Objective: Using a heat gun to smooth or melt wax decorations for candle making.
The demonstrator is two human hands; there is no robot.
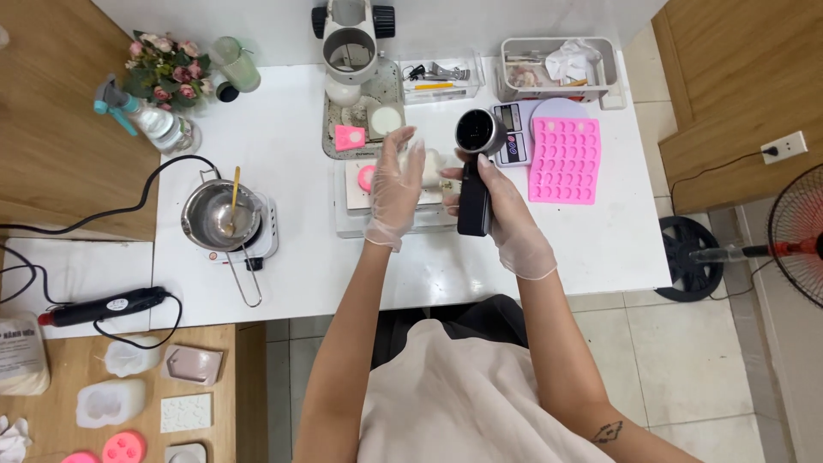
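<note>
Dryer (pixel 477 171), black, sits gripped in my right hand (pixel 506 214); left hand (pixel 396 184) cups something pale over the white table (pixel 600 249), tiled floor (pixel 686 369) nearer.

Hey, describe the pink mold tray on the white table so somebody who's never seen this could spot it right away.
Start at the white table and go to its right half, just past the right hand holding a black handheld tool. There lies a flat pink rectangular mold, its face covered in rows of small cavities. The other pink pieces nearby are small single shapes; this is the only large gridded sheet.
</note>
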